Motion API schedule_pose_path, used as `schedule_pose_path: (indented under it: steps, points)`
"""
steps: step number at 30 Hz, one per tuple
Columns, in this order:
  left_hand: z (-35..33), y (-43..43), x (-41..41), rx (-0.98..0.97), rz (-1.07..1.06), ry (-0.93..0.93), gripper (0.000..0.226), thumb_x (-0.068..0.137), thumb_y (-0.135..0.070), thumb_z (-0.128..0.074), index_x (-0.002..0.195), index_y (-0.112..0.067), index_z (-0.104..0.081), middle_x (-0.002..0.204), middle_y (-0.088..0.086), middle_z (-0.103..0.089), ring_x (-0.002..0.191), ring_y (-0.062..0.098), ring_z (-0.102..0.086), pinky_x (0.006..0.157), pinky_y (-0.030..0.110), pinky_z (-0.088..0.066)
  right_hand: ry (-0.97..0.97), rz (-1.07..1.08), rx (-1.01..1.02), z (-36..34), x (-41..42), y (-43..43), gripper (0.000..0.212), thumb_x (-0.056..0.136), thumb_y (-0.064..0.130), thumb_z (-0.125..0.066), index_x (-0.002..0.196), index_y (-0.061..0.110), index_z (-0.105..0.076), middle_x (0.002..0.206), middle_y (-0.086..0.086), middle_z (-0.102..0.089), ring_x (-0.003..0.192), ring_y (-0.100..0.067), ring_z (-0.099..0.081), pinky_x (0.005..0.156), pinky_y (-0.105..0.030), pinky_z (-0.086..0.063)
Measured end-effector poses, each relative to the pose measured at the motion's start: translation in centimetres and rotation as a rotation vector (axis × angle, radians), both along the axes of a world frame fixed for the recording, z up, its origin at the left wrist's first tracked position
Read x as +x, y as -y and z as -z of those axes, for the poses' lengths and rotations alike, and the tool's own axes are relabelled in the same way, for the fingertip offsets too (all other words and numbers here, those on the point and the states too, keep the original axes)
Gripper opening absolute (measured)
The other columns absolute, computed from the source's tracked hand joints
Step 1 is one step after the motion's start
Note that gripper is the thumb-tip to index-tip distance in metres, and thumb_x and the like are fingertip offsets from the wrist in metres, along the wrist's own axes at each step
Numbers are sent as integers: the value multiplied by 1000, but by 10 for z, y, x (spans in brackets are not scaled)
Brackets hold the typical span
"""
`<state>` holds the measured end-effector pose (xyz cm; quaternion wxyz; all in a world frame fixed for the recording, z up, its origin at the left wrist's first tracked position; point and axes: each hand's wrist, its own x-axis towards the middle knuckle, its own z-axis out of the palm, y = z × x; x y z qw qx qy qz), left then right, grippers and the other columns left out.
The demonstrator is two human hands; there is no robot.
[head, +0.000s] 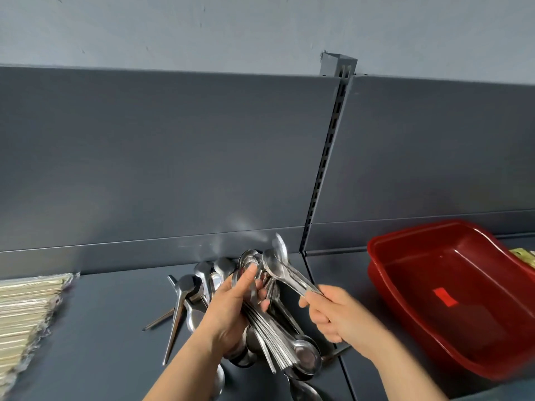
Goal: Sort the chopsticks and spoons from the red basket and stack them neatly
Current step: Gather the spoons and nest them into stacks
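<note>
My left hand (231, 311) grips a thick bundle of steel spoons (269, 334), bowls at both ends, held above the dark grey shelf (110, 328). My right hand (333, 312) pinches the handles of a few more spoons (285, 273), whose bowls point up and left against the bundle. Loose spoons (185, 293) lie on the shelf behind and under my left hand. The red basket (469, 337) stands at the right; its inside shows no cutlery. A stack of pale wrapped chopsticks (26, 311) lies at the left edge.
A grey back panel (173, 157) rises behind the shelf, split by a slotted upright post (327, 157). A yellowish object (525, 256) peeks out behind the basket's far right rim. Bare shelf lies between the chopsticks and the spoons.
</note>
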<state>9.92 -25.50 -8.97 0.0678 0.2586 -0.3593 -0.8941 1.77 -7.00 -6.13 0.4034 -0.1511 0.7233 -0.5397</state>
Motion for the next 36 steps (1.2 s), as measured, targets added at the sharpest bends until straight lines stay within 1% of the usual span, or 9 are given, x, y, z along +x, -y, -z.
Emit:
schedule_pose_path:
  steps: [6,14,17,20,25,28,30,33,36]
  points:
    - [1,0,4,9,27,-67,42,73,-35,-80,105,-11,-69,95,11,-71,85,23,-69,65,32,-56,40,-77,-65,-2,19,3,28,103,25,-42,100,5,-61,56,5,-33,42,-6,-21,39,-19,-15]
    - [4,2,14,-22,-32,-40,25,75,-34,-76,79,-10,-70,71,13,-66,53,23,-59,46,29,-48,-182,-130,-97,4,27,7,21,102,21,-44,98,14,-64,62,1,-28,44,-5,-22,39,-13,-19]
    - [2,2,16,18,4,-45,42,79,-46,-71,92,-6,-66,78,16,-64,56,22,-57,52,28,-48,-389,-159,-74,7,29,8,30,99,22,-50,106,45,-68,62,5,-46,56,-9,-36,50,-20,-31]
    - [-2,0,19,16,28,-67,53,77,-48,-72,104,-6,-57,88,21,-53,70,28,-52,75,35,-45,-380,-165,-105,8,31,10,31,91,21,-57,111,43,-68,81,3,-72,71,-10,-54,69,-27,-43]
    - [1,-2,21,-26,-78,-57,42,77,-38,-68,102,-5,-59,74,15,-66,52,21,-59,48,28,-49,-380,-134,-85,11,28,9,24,93,30,-54,105,46,-67,63,7,-61,46,1,-42,47,-10,-34]
    - [5,-3,22,-42,-118,-57,46,81,-39,-66,109,-4,-59,95,24,-65,80,33,-65,77,45,-58,-367,-135,-86,16,29,11,23,86,39,-55,103,50,-67,64,5,-65,53,-9,-46,53,-21,-39]
    - [7,-4,22,-45,-150,-57,45,78,-36,-70,109,-4,-61,102,26,-62,91,37,-62,92,55,-49,-342,-148,-81,19,29,12,28,80,45,-56,105,52,-66,64,4,-66,54,-11,-47,53,-21,-39]
    - [12,-5,18,-74,-197,-64,37,72,-32,-76,97,-7,-65,95,25,-65,84,36,-66,85,55,-52,-315,-169,-40,19,25,8,40,77,51,-57,115,47,-65,67,7,-67,44,0,-43,44,-11,-34]
    - [14,-7,16,-95,-169,-99,36,75,-37,-79,94,-9,-65,90,20,-68,83,34,-67,81,50,-54,-270,-217,-13,18,22,5,39,75,56,-56,113,58,-62,67,12,-63,43,-1,-38,41,-12,-31]
